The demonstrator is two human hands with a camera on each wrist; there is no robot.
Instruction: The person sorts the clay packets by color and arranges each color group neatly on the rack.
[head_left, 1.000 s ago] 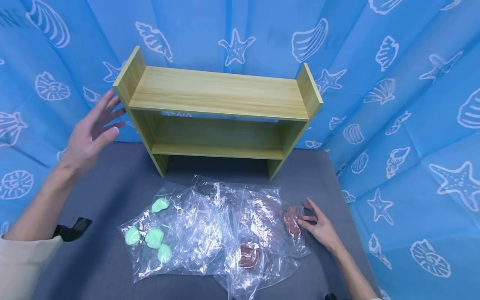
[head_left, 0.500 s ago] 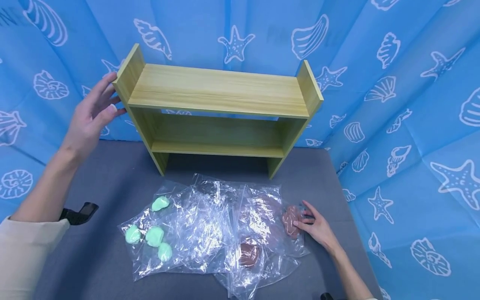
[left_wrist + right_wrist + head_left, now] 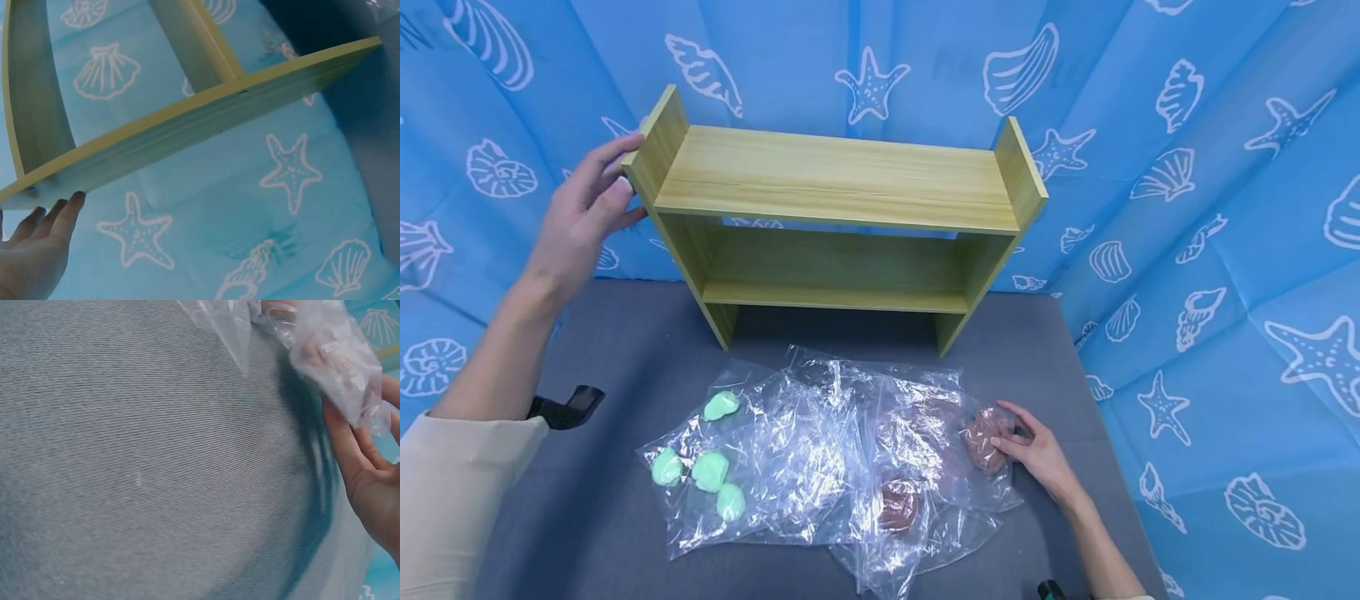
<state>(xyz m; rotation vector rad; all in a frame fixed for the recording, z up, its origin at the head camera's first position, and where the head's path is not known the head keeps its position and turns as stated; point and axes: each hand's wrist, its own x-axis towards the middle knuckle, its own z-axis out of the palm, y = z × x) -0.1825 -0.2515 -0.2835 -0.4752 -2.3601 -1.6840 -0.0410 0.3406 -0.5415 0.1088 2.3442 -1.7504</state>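
Note:
A two-tier wooden shelf stands at the back of the table. My left hand touches the upper part of its left side panel, fingers fairly straight along the outside. At the right, my right hand pinches the edge of a clear plastic bag with a brown, lumpy soft piece inside, thumb on top and fingers at the far side. In the right wrist view the bag is lifted at the fingers. Another brown lump shows through the plastic beside it.
More clear plastic bags overlap across the middle of the grey table. Several mint-green lumps lie in the left one. A blue curtain with white shells and starfish hangs behind and to the right.
My left hand has moved up and right, from beside the shelf onto its side panel. My right hand has shifted slightly left, further over the brown piece's bag.

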